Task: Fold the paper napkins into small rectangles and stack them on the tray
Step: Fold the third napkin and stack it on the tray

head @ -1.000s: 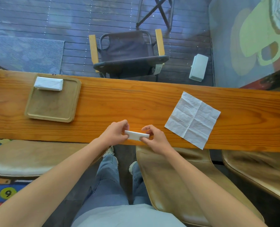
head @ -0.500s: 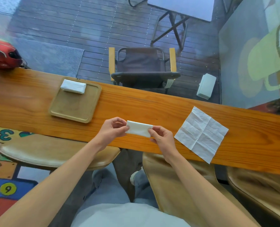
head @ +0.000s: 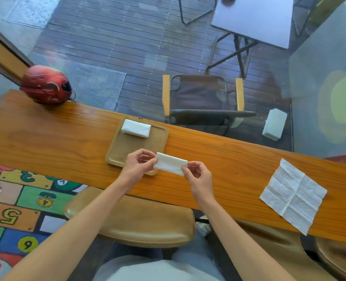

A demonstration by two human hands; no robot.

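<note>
- Head view shows a long wooden counter [head: 218,151] with a wooden tray [head: 131,153] lying near its far edge, toward the left end.
- Both hands hold one folded napkin [head: 171,163] up in the air, just past the tray's right side and above the counter.
- On the left, the left hand [head: 138,166] pinches the short left end of the folded napkin between thumb and fingers.
- On the other end, the right hand [head: 198,175] pinches the short right end the same way, with its other fingers curled in.
- A stack of folded napkins [head: 136,128] already sits at the tray's far left corner.
- One open napkin [head: 293,194] lies flat near the counter's right end, hanging a bit over the near edge. It is not folded yet.
- A red helmet [head: 45,85] sits at the far left corner of the counter, well away from the work.
- I think the step now is to carry the folded napkin over and put it on the stack.
- To do it well, keep both ends pinched so the folds do not pop open.
- Line up its long sides with the stack, lower it flat, then let go gently.
- A soft press on top should help it stay shut.
- I cannot tell how many napkins are in the stack; it may be two or more.
</note>
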